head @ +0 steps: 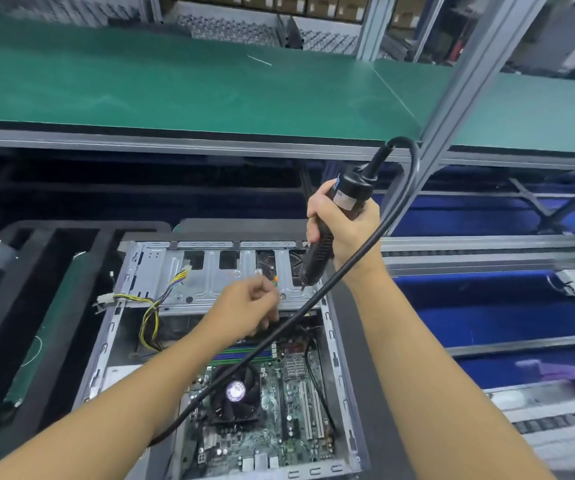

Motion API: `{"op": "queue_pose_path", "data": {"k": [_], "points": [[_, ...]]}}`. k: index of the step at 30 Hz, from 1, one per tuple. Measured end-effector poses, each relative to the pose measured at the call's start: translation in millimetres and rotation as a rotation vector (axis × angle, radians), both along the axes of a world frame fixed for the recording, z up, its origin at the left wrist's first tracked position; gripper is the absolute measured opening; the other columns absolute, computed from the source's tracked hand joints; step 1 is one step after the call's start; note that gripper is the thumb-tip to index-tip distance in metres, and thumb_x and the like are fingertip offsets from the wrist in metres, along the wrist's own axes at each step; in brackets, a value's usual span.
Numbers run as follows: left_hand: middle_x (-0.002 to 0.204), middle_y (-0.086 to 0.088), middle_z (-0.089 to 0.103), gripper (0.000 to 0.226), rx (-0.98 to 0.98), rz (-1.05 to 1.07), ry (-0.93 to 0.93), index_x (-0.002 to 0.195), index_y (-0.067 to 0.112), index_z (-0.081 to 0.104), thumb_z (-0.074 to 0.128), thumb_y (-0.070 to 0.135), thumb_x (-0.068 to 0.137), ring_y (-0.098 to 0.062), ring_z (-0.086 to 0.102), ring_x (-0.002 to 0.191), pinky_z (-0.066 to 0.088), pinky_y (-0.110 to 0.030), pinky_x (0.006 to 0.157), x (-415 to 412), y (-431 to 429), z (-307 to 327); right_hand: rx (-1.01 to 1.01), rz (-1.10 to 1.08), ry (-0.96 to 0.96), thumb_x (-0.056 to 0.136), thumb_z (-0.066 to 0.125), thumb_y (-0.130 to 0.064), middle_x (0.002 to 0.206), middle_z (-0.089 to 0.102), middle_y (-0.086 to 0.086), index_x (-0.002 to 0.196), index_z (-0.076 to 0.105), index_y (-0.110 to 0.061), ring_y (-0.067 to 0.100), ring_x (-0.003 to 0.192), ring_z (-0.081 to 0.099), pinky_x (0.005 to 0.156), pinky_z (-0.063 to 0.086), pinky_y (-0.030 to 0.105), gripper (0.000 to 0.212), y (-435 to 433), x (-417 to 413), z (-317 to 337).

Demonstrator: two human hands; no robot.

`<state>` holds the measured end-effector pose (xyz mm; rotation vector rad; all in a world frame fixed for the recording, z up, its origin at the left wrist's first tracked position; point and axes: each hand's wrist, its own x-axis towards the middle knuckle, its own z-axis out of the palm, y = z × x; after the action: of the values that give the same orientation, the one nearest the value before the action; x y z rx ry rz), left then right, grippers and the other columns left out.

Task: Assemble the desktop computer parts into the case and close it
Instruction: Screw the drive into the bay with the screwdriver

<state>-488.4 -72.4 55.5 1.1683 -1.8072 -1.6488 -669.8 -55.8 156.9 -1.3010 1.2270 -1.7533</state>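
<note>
Two hands work over the unclosed computer case point(335, 344): right hand point(346, 233) grips an electric screwdriver point(315, 259) at the drive bracket point(206, 284), left hand point(248, 306) curled, hold unclear; motherboard point(274, 396) already fitted.

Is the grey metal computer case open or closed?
Open: the grey metal case has no cover; green motherboard and black fan lie exposed.

Left hand point(248, 306) is a blur over the drive cage point(203, 284), anything in its curled fingers impossible to tell; case point(335, 344) clipped at the near edge
</note>
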Motion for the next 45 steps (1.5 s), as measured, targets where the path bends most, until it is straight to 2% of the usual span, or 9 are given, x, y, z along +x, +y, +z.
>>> {"op": "queue_pose_path", "data": {"k": [2, 6, 10, 13, 16, 20, 24, 35, 45], "points": [[0.073, -0.010, 0.070, 0.018, 0.344, -0.128, -0.054, 0.076, 0.023, 0.068, 0.060, 0.036, 0.086, -0.017, 0.059, 0.052, 0.043, -0.024, 0.040, 3.0, 6.8, -5.3, -0.018, -0.002, -0.004, 0.087, 0.066, -0.012, 0.056, 0.056, 0.004, 0.071, 0.064, -0.024, 0.028, 0.047, 0.048, 0.055, 0.045, 0.036, 0.020, -0.1, -5.0, 0.8], [0.097, -0.016, 0.074, 0.060, 0.849, -0.125, -0.067, 0.115, 0.003, 0.056, 0.060, 0.057, 0.090, -0.024, 0.071, 0.072, 0.056, -0.030, 0.055, -6.5, 23.1, -19.3, -0.071, -0.032, -0.016, 0.089, 0.066, -0.011, 0.062, 0.058, 0.000, 0.074, 0.064, -0.027, 0.025, 0.047, 0.050, 0.057, 0.046, 0.032, 0.022, 1.0, -13.7, 4.2], [0.136, -0.019, 0.057, 0.084, 1.145, 0.260, 0.387, 0.138, 0.006, 0.045, 0.080, 0.042, 0.071, -0.025, 0.070, 0.099, 0.058, -0.034, 0.083, -27.1, 32.4, -32.7, -0.145, -0.077, -0.116, 0.088, 0.065, -0.009, 0.068, 0.060, -0.001, 0.076, 0.064, -0.023, 0.021, 0.047, 0.053, 0.056, 0.047, 0.030, 0.018, -0.4, -16.8, 6.0], [0.147, -0.022, 0.045, 0.115, 1.104, 0.444, 0.586, 0.155, 0.008, 0.021, 0.085, 0.028, 0.061, -0.029, 0.056, 0.125, 0.049, -0.040, 0.104, -37.1, 39.4, -43.1, -0.149, -0.092, -0.138, 0.085, 0.065, -0.011, 0.069, 0.060, 0.001, 0.077, 0.064, -0.020, 0.022, 0.047, 0.052, 0.056, 0.046, 0.030, 0.013, -3.1, -18.5, 4.1], [0.145, -0.027, 0.041, 0.123, 1.091, 0.542, 0.691, 0.156, 0.010, 0.014, 0.087, 0.019, 0.057, -0.035, 0.055, 0.123, 0.058, -0.043, 0.088, -41.6, 41.3, -47.6, -0.137, -0.091, -0.134, 0.084, 0.066, -0.012, 0.068, 0.060, 0.002, 0.078, 0.062, -0.015, 0.022, 0.047, 0.051, 0.057, 0.046, 0.030, 0.008, -4.6, -17.7, -0.2], [0.143, -0.035, 0.040, 0.098, 1.150, 0.521, 0.720, 0.146, 0.010, 0.029, 0.084, 0.013, 0.066, -0.040, 0.059, 0.117, 0.062, -0.043, 0.077, -44.2, 34.4, -45.1, -0.129, -0.150, -0.166, 0.082, 0.066, -0.012, 0.066, 0.057, 0.004, 0.078, 0.058, -0.010, 0.024, 0.048, 0.050, 0.056, 0.045, 0.030, 0.010, -9.0, -20.5, -4.8], [0.134, -0.038, 0.049, 0.056, 1.153, 0.445, 0.700, 0.116, 0.007, 0.048, 0.080, 0.012, 0.070, -0.041, 0.058, 0.119, 0.053, -0.043, 0.098, -45.8, 32.4, -49.6, -0.140, -0.155, -0.161, 0.083, 0.066, -0.011, 0.068, 0.057, 0.005, 0.079, 0.057, -0.008, 0.023, 0.049, 0.051, 0.056, 0.046, 0.030, 0.010, -13.5, -24.8, -7.5], [0.132, -0.039, 0.050, 0.061, 1.080, 0.514, 0.626, 0.113, 0.002, 0.048, 0.083, 0.014, 0.064, -0.036, 0.068, 0.092, 0.062, -0.033, 0.063, -48.0, 31.1, -51.8, -0.114, -0.101, -0.096, 0.086, 0.066, -0.015, 0.071, 0.061, 0.001, 0.077, 0.066, -0.029, 0.021, 0.049, 0.053, 0.056, 0.047, 0.031, 0.017, -24.8, -25.9, -11.8], [0.126, -0.033, 0.058, 0.049, 1.070, 0.498, 0.653, 0.106, 0.001, 0.054, 0.081, 0.012, 0.067, -0.034, 0.072, 0.088, 0.062, -0.034, 0.070, -46.5, 32.1, -46.2, -0.088, -0.088, -0.066, 0.086, 0.066, -0.014, 0.071, 0.061, 0.002, 0.075, 0.066, -0.026, 0.022, 0.048, 0.053, 0.056, 0.047, 0.031, 0.016, -27.9, -26.9, -15.1]]}}
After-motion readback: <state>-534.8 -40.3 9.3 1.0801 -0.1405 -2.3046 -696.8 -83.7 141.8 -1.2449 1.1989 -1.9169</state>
